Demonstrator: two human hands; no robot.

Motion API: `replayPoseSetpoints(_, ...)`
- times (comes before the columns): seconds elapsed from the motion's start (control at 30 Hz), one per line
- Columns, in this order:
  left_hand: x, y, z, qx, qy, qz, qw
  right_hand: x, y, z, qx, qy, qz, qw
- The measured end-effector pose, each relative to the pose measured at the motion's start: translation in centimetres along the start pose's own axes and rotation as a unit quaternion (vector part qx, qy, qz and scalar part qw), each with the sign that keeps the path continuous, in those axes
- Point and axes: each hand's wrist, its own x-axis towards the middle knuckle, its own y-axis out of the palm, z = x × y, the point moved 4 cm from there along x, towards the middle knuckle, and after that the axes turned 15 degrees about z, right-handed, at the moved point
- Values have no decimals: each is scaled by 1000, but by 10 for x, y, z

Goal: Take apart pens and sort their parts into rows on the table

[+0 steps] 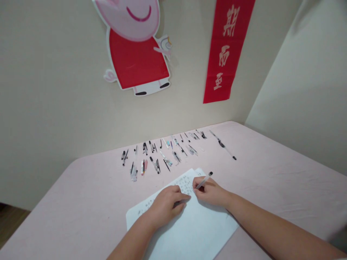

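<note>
You have a pink-and-red cartoon cutout (139,61) and, to its right, a red banner (221,68) with pale characters on the wall (67,83). Rows of pens and pen parts (165,159) lie beneath; a thin, dark-tipped item (221,144) lies right of them.

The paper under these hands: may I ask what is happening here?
A person's right hand holds a pen over the paper, beside rows of small dark marks; the pen's tip is hidden. The left hand rests on the paper. Beyond, pen parts lie in small groups on the pink cloth.
</note>
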Motion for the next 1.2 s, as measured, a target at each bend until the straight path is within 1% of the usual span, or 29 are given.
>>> replayPoseSetpoints(0.43, 0, 1, 1, -7, -4, 0, 1000, 0, 1, -2, -25, -1, -11, 1000)
replayPoseSetpoints(0.53, -1, 0, 0, -2, -3, 2, 1000, 2, 1, -3, 11, -8, -11, 1000)
replayPoseSetpoints(0.6, -1, 0, -1, 1, -2, 4, 1000, 4, -3, -5, 84, -8, -20, 996)
replayPoseSetpoints(0.67, -1, 0, -1, 6, -5, 4, 1000, 6, -12, -10, 177, -5, -53, 983)
replayPoseSetpoints(0.73, -1, -1, -2, 8, -7, 5, 1000, 6, -23, -16, 248, 4, -105, 963)
replayPoseSetpoints(0.83, -1, -2, -3, 3, -10, 8, 1000, 5, -36, -29, 296, 29, -181, 937)
replayPoseSetpoints(0.93, -1, -3, -3, -4, -12, 11, 1000, 4, -40, -43, 352, 41, -233, 906)
replayPoseSetpoints(1.0, -2, -4, -3, -8, -12, 11, 1000, 5, -38, -49, 392, 42, -247, 885)
replayPoseSetpoints(1.03, -2, -3, -3, -10, -11, 10, 1000, 5, -37, -50, 404, 42, -249, 879)
replayPoseSetpoints(1.1, -2, -2, -2, -15, -10, 7, 1000, 6, -36, -50, 407, 38, -249, 878)
replayPoseSetpoints(1.2, -1, -1, -1, -16, -7, 4, 1000, 5, -37, -46, 395, 35, -240, 886)
